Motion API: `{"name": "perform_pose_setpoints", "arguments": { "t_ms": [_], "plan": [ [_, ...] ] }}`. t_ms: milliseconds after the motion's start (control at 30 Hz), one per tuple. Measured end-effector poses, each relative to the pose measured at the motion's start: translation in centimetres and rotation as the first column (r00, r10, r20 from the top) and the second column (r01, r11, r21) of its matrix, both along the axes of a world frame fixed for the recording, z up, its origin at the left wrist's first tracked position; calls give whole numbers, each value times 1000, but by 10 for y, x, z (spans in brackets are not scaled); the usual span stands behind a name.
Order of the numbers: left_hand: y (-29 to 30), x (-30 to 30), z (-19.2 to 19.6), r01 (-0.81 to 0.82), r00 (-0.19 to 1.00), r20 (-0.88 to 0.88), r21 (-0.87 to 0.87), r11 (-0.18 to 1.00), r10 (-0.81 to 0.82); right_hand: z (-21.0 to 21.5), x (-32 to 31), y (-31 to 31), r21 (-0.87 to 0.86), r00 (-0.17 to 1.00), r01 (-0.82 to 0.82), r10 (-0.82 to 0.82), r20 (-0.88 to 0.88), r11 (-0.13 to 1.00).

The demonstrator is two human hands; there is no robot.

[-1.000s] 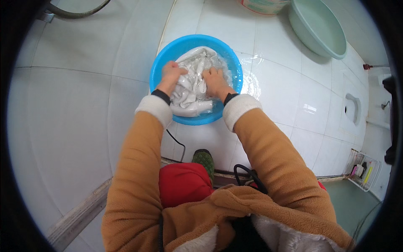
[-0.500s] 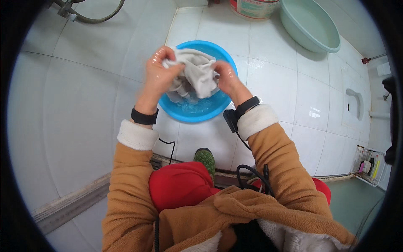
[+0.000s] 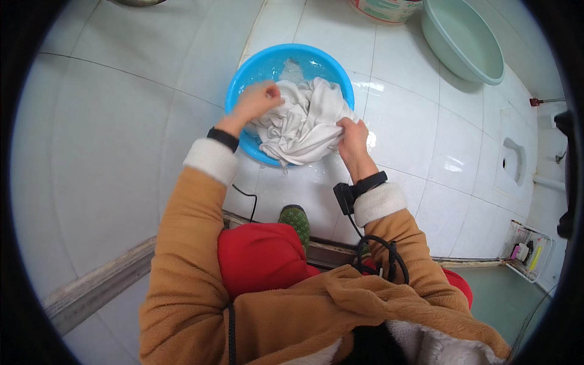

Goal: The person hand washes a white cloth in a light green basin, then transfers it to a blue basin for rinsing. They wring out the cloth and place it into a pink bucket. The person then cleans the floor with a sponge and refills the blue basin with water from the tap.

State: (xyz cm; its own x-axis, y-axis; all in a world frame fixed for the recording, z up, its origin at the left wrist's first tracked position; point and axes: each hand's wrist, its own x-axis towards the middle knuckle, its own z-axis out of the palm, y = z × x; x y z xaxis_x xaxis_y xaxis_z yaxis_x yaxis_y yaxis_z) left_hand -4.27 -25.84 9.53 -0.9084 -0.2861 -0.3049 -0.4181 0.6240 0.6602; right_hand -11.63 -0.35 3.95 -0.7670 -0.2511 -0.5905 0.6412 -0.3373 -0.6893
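Note:
A wet white cloth (image 3: 304,125) is bunched in a round blue basin (image 3: 243,70) on the floor, its near side hanging over the rim with drops falling from it. It looks like a garment, but its folds hide the kind. My right hand (image 3: 354,141) pinches the cloth's right edge, just outside the rim. Over the left side of the cloth, my left hand (image 3: 257,102) has its fingers curled in and is slightly blurred; whether fabric is between them is hidden. Water shows at the basin's far side, where a pale piece lies in it.
A pale green basin (image 3: 465,42) and a printed tub (image 3: 386,9) stand farther back on the white tiles. A squat toilet (image 3: 514,161) is set in the floor at right, with a wire rack (image 3: 528,250) nearer. A door track (image 3: 100,283) and black cables (image 3: 386,258) lie near me.
The cloth is spread wider and hangs over the basin's near rim. My right hand has moved right and toward me with its edge; my left hand has shifted right and closer.

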Motion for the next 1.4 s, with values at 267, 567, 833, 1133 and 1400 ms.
{"name": "perform_pose_setpoints", "arguments": {
  "t_ms": [267,567,833,1133,1400],
  "plan": [
    [43,-33,-56,175,982,151,-516,838,-112,3,11,14,-85,1000,-29,29,4,996],
    [-49,31,2,-519,614,-247,589,619,750,14,-5,4,-73,995,-9,17,99,997],
    [-58,74,53,-274,429,-318,846,457,846,39,-56,7,-275,985,-49,2,-170,960],
    [-51,87,26,-53,689,-222,934,353,690,2,-66,43,315,986,82,-31,-162,946],
    [-16,76,45,116,939,189,611,783,-287,31,-59,-15,730,142,340,735,-663,592]
  ]
}}
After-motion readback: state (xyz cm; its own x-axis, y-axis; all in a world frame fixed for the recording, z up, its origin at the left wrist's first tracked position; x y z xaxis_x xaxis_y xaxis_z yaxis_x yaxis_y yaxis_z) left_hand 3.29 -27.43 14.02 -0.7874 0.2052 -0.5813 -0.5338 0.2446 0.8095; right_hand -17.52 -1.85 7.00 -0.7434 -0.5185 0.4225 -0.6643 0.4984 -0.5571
